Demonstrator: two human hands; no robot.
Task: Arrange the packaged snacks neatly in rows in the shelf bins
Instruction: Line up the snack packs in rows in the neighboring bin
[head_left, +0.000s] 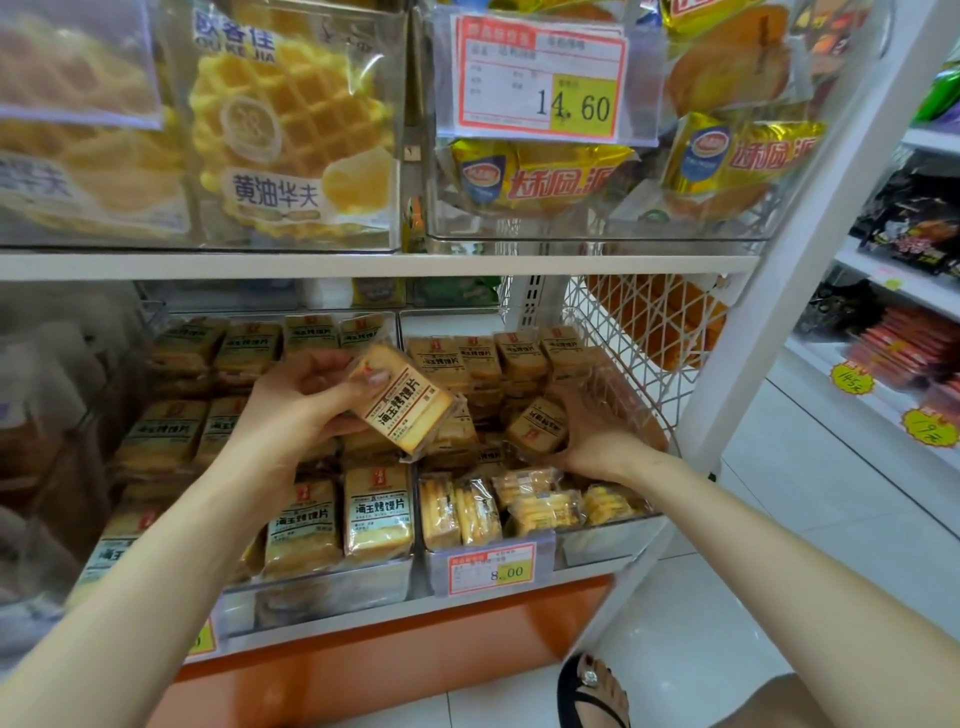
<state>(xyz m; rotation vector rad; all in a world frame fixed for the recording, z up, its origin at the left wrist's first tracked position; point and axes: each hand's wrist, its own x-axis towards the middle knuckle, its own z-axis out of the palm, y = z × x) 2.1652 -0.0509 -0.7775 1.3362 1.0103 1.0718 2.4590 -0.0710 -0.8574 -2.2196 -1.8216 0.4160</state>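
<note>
Pack (405, 400): likely light, slick film, brittle inside; left grip (311, 395) is clamping its far end; right grip (597, 436) is resting in bin (613, 540), closure unclear.

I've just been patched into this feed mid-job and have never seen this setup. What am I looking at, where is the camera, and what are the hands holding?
There is no machine here. You see a person's two bare arms, filmed by one wide-angle camera worn on their head, looking down at a shop shelf. The left hand holds a toast packet up at a tilt, with fingers curled over its top. The right hand reaches into the right bin and appears to grip a loose packet. The left bin holds similar packets standing in rows. On the shelf above are waffle packs and a 14.60 price tag.
</note>
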